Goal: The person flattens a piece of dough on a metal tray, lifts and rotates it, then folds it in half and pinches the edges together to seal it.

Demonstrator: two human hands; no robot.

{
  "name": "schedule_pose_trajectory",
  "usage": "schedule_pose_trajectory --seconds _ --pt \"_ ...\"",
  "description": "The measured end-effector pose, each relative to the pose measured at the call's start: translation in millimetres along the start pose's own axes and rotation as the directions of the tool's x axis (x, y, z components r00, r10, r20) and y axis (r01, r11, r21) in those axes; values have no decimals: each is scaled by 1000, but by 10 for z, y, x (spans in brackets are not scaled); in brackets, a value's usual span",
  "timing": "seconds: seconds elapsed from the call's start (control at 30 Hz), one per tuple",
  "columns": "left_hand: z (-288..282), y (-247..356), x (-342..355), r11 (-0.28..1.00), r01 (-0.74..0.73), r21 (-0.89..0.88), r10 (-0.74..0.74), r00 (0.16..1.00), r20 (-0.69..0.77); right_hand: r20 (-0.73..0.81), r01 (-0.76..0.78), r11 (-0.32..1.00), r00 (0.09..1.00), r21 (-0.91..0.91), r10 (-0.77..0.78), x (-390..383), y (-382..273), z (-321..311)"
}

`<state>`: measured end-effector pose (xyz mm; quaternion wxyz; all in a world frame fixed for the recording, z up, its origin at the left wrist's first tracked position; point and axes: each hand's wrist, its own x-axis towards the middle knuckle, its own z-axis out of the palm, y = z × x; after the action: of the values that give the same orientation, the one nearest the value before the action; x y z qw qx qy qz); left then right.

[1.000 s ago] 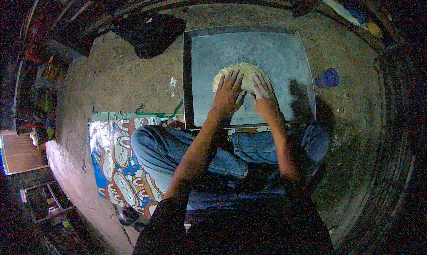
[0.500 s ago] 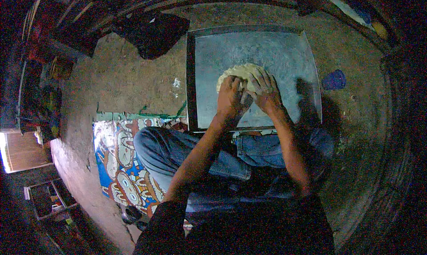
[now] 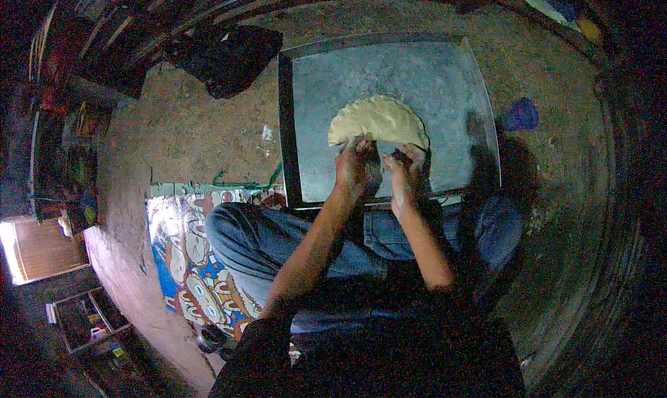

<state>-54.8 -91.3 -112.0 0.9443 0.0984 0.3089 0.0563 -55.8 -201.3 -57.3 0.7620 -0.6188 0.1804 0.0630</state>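
Observation:
A pale half-moon of dough [image 3: 379, 119] lies on a flat grey metal tray [image 3: 445, 78] in front of my crossed legs. Its rounded side faces away from me, and its straighter edge is toward me. My left hand [image 3: 357, 165] is closed at the left part of the near edge, with the fingertips curled on the dough. At the right part of that edge, my right hand [image 3: 407, 169] is also closed, with fingers bent against the dough. Fingers partly hide the near edge. A whitish coating shows on both hands.
A patterned mat [image 3: 201, 266] is under my left knee. On the floor, a blue cup-like container [image 3: 520, 114] stands right of the tray, and a black bag-like thing [image 3: 233, 57] lies beyond its left corner. A dark shadow falls across the tray's right side.
Both hands have drawn back from on top of the dough to its near edge, the right hand turning inward. More of the dough's top shows. The view has shifted slightly.

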Motion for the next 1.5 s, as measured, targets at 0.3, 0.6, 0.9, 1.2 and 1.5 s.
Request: schedule_pose_trajectory --seconds 0.3,0.6,0.9,1.2,1.5 --pt "93 150 -82 995 98 -2 -98 994 49 176 -386 755 921 530 347 457 75 -303" --pt "373 201 -291 913 -253 319 268 963 -3 185 -337 831 941 443 283 464 -102 -160" --pt "449 313 -231 987 -129 99 127 991 30 198 -403 860 913 312 356 569 -88 -75" --pt "570 184 -127 954 -286 91 280 957 71 267 -291 852 945 436 186 620 13 70" --pt "554 312 -214 974 -224 9 222 970 93 326 -269 831 939 487 112 581 -194 16"
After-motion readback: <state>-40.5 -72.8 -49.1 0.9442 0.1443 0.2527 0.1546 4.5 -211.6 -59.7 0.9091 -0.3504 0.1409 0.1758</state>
